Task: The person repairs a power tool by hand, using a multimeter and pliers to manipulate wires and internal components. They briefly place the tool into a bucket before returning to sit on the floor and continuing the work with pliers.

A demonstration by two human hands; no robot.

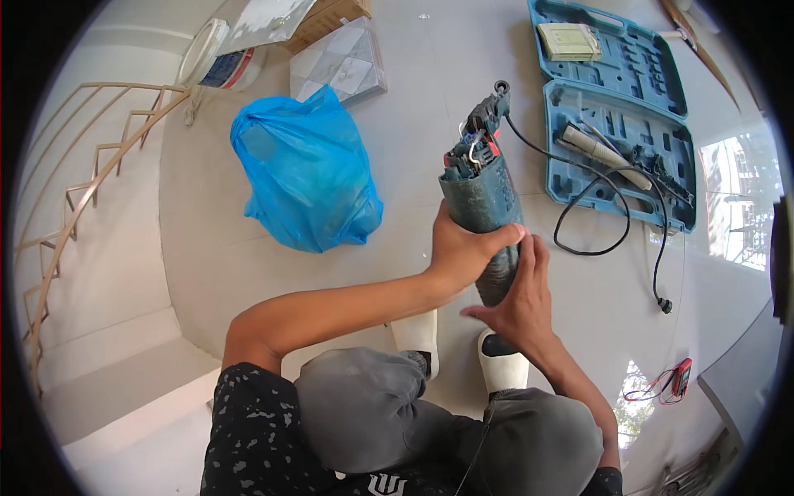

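I hold a corded power tool (490, 198) with a worn dark teal, tube-shaped body in front of my knees. Its far end is uncovered, with white and blue wires, black parts and a bit of red showing. My left hand (463, 252) wraps the body from the left, thumb across the top. From the right, my right hand (525, 306) grips the lower part, its fingers along the side and its thumb stretched out below. A black power cord (562, 155) leaves the tool's far end and loops over the floor to a plug (664, 305).
An open teal tool case (571, 198) lies at the far right, holding a green box (571, 42) and a rolled paper (608, 155). A blue plastic bag (310, 169), tile box (339, 62) and bucket (236, 70) stand left. A red multimeter (681, 379) lies right.
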